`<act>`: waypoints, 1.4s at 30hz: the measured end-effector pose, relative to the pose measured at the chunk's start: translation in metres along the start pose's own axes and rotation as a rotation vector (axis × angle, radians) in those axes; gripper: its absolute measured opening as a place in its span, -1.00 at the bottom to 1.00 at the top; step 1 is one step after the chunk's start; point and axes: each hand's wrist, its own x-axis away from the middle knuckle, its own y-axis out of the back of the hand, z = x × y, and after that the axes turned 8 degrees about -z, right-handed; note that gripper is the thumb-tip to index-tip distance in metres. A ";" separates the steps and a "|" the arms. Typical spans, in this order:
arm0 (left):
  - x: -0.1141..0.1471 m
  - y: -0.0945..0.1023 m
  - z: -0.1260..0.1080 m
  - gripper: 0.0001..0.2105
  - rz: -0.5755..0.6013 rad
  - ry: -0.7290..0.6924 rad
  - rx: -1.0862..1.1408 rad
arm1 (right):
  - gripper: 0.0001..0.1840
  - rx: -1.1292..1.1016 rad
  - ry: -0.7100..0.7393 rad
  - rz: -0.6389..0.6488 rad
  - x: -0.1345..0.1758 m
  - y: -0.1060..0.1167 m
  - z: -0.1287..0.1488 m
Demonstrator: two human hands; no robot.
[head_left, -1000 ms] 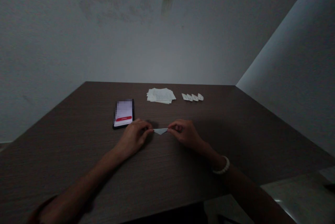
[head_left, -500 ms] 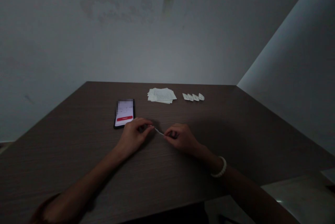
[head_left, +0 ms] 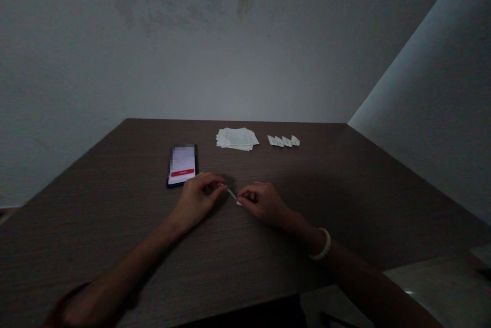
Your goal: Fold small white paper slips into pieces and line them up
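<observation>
Between my two hands runs a thin white paper strip [head_left: 231, 194], slanting down to the right, with a small pale end showing just below my right fingertips. My left hand [head_left: 196, 199] is closed, pinching the upper left end between thumb and fingers. At the other end, my right hand [head_left: 267, 205] is closed in a pinch on the strip, thumb against fingers; a light beaded bracelet circles that wrist. Both hands are low over the brown table [head_left: 215, 261]. Folds in the strip are too small to make out.
A phone [head_left: 183, 164] with a lit screen lies just beyond my left hand. Farther back is a loose stack of white paper slips [head_left: 237, 138], and right of it several small folded white papers [head_left: 283, 141] in a row. A grey wall [head_left: 245, 72] stands behind the table.
My right fingertips have shifted slightly left along the strip, towards my left hand. A pale end of the strip now shows below them. My left hand has barely moved.
</observation>
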 end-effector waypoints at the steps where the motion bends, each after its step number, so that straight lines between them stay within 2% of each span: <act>1: 0.000 0.000 0.001 -0.87 -0.006 -0.005 0.001 | -0.92 0.000 0.000 0.003 0.000 0.000 0.000; 14: 0.000 0.000 0.001 -0.89 0.023 -0.033 0.028 | -0.91 -0.007 0.027 -0.008 0.000 -0.002 0.000; 29: 0.000 0.002 0.002 -0.89 0.036 -0.083 0.046 | -0.89 -0.107 -0.034 -0.024 0.000 -0.002 -0.001; 37: 0.000 0.002 -0.005 -0.87 0.022 -0.156 0.057 | -0.68 -0.054 0.016 -0.057 0.000 -0.001 0.000; 42: -0.001 -0.003 -0.007 -0.85 0.030 -0.224 0.055 | -0.67 -0.007 0.041 -0.025 -0.001 -0.001 0.004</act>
